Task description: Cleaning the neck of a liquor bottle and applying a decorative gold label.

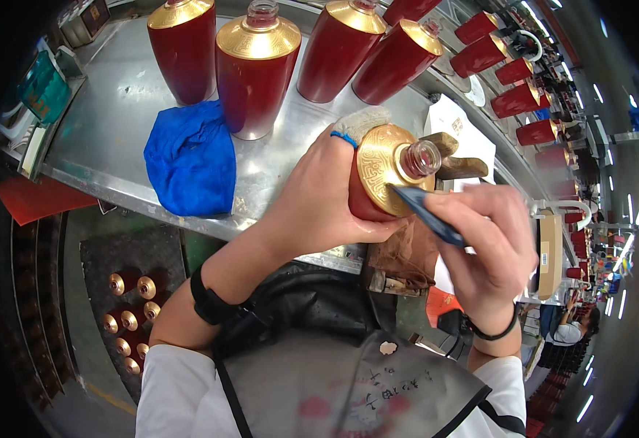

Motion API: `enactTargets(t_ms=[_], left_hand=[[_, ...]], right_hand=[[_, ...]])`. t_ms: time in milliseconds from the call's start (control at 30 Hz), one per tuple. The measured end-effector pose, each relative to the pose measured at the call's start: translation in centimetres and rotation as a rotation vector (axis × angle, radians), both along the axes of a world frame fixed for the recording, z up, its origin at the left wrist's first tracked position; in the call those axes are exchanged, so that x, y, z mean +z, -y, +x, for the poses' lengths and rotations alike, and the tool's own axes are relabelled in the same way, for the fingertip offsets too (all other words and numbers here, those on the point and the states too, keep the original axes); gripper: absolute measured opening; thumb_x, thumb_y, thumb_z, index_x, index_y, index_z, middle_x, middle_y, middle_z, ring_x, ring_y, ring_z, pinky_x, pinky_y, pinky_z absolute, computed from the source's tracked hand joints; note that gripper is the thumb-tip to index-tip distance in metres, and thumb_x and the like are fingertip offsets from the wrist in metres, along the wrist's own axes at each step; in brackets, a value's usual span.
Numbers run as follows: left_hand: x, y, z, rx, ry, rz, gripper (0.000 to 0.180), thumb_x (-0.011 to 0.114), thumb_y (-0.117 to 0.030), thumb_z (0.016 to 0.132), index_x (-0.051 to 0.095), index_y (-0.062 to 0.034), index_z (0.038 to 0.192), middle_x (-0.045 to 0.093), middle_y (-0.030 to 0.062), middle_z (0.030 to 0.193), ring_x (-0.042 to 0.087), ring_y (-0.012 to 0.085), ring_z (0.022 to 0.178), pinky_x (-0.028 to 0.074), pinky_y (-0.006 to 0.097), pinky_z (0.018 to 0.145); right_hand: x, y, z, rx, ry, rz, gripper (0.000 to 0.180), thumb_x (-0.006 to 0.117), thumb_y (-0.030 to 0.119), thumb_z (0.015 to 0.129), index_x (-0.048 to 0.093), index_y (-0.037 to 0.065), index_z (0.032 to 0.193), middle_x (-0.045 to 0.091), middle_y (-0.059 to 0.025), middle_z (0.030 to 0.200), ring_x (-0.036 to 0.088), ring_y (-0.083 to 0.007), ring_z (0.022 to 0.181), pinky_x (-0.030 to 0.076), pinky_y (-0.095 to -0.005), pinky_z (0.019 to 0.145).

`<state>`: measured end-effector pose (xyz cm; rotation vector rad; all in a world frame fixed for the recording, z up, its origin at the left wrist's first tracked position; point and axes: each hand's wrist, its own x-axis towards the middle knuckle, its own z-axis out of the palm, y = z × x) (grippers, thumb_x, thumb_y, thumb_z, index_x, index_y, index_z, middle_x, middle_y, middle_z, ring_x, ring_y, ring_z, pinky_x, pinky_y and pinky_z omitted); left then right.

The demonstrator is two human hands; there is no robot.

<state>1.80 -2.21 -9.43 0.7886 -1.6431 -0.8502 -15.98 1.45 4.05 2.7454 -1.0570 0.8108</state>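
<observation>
Hands: left grips one red bottle; right holds one blade.

Bottling factory: rows of red bottles

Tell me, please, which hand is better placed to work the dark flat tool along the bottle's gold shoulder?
Right: the right hand holds the dark flat tool, tip against the gold shoulder. The left hand grips the red ceramic bottle.

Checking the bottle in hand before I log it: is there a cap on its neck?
No: the clear glass neck of the red and gold bottle in the left hand is open, with no cap.
</observation>
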Motion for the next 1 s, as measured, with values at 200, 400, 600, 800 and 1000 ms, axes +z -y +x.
enactTargets(t_ms=[200,400,600,800,1000], left_hand=[[0.1,-0.8,-1.0,0.357,0.025,-0.255,0.106,0.093,-0.029,0.065,0.031,0.0014,0.145,0.053,0.0197,0.132,0.056,0.0336,0.120,0.043,0.043,0.103],[2.1,0.3,3.0,0.001,0.078,-0.142,0.123,0.094,-0.028,0.059,0.020,-0.0010,0.154,0.051,0.0167,0.137,0.053,0.0292,0.124,0.042,0.042,0.102],[2.9,1.4,3.3,-0.138,0.248,-0.015,0.100,0.094,-0.026,0.057,0.045,-0.0023,0.140,0.055,0.0156,0.133,0.056,0.0266,0.120,0.044,0.038,0.100],[1.8,0.8,1.8,-0.014,0.038,-0.070,0.076,0.093,-0.037,0.057,0.053,0.0024,0.108,0.058,0.0172,0.102,0.058,0.0380,0.101,0.047,0.044,0.088],[1.0,-0.4,0.8,0.032,-0.065,-0.001,0.083,0.092,-0.037,0.059,0.049,0.0025,0.117,0.058,0.0214,0.112,0.060,0.0409,0.107,0.050,0.046,0.088]], right_hand=[[-0.2,-1.7,1.0,0.141,-0.085,0.246,0.036,0.074,0.005,0.069,0.072,0.004,0.104,0.067,-0.0062,0.093,0.064,-0.0256,0.087,0.051,-0.0402,0.088],[-0.4,-1.2,0.3,-0.054,0.176,0.180,0.038,0.072,-0.011,0.071,0.066,-0.004,0.108,0.064,-0.0156,0.090,0.068,-0.0312,0.091,0.057,-0.0463,0.089],[-1.5,-1.9,2.0,-0.024,0.127,0.209,0.036,0.071,-0.013,0.073,0.067,-0.004,0.107,0.058,-0.0136,0.086,0.066,-0.0310,0.093,0.052,-0.0482,0.099],[-0.3,-1.7,2.0,0.128,0.047,0.361,0.040,0.070,-0.015,0.068,0.069,-0.005,0.107,0.054,-0.0108,0.079,0.057,-0.0238,0.073,0.048,-0.0559,0.105],[-1.3,-2.1,2.8,0.014,0.160,0.253,0.042,0.065,-0.018,0.068,0.068,-0.005,0.108,0.053,-0.0091,0.077,0.056,-0.0227,0.074,0.046,-0.0558,0.106]])
